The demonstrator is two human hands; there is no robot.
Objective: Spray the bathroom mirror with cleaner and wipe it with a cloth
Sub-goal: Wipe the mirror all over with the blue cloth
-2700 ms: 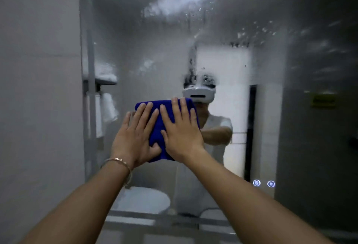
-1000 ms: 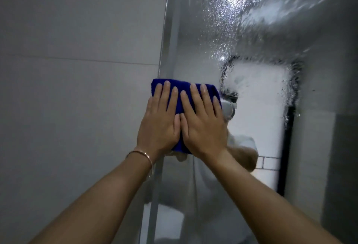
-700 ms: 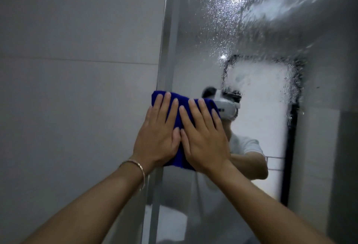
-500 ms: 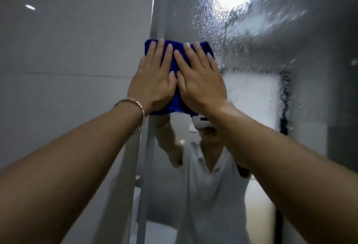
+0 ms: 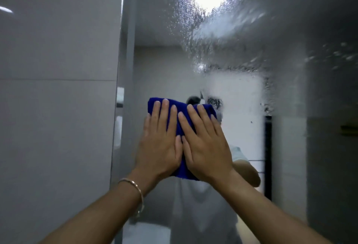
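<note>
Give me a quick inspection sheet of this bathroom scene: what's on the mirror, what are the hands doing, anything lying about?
Surface: mirror, covered with spray droplets across its upper part; the left strip looks clearer.
Job's things: blue cloth flat against the mirror; no spray bottle in view.
Clutter: nothing seen.
Hands: left hand and right hand side by side, fingers straight, pressing the cloth; bracelet on the left wrist.
Cables: nothing seen.
Surroundings: grey tiled wall left of the mirror; the person's reflection shows behind the cloth.
</note>
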